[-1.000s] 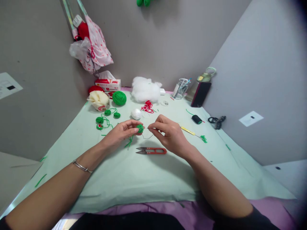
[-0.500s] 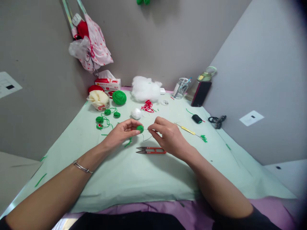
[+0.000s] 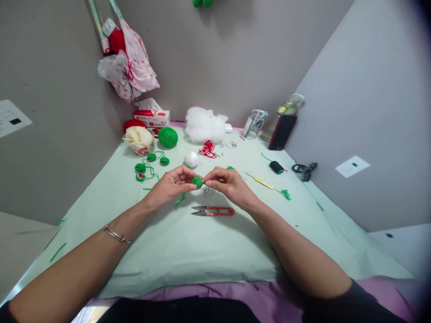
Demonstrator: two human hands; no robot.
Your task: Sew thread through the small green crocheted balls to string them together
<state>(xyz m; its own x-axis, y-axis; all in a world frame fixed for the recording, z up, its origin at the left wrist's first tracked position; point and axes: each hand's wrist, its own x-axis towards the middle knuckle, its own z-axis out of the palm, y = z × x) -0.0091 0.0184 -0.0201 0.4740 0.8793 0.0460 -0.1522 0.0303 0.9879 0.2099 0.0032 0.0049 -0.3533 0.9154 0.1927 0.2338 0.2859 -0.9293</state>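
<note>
Left hand [image 3: 173,184]: thumb and fingers pinching small green piece [image 3: 197,182] at fingertips, probably so its right side stays exposed and steady. Right hand [image 3: 230,185]: thumb and forefinger pressed together right beside that piece; anything between them too small to tell. Close spacing looks meant for fine control. Thin dark thread [image 3: 209,192] loops loosely below the gap between both hands, slack, so likely no pull on the piece. Red-handled snips [image 3: 217,211] lie just below right hand's fingertips, blades pointing left, seemingly parked handy. Yellow-handled hook [image 3: 264,183] lies to the right of right hand, apart, probably kept out of the way. White ball [image 3: 191,159] sits just beyond left fingertips; green balls [image 3: 140,168] with tails beyond left hand, off left, likely grouped together
</note>
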